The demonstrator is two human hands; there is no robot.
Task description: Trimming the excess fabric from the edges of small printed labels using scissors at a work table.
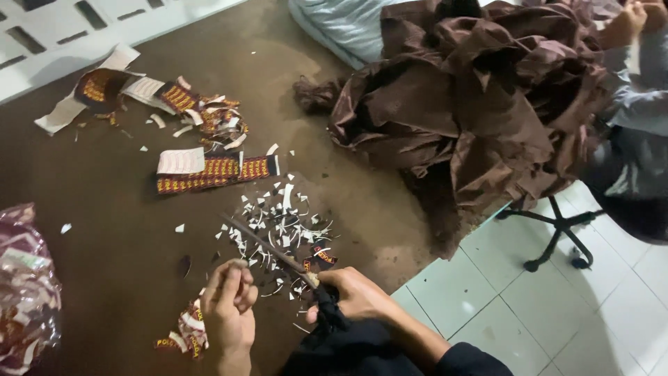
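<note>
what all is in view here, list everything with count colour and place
scissors: one pair, dark handles, blades pointing up-left over the scraps
paper scraps: many, white, scattered mid-table
label strips: several, dark red with yellow print, left of centre
cut labels: small pile, same colours, by the left hand
table: one, brown surface
fabric heap: one, brown, shiny, upper right
bag: one, clear with printed pieces inside, left edge
chair base: one, black, on white floor tiles
other person's hand: one, top right
left hand: pinching something small, too small to tell
right hand: gripping the scissors
</note>
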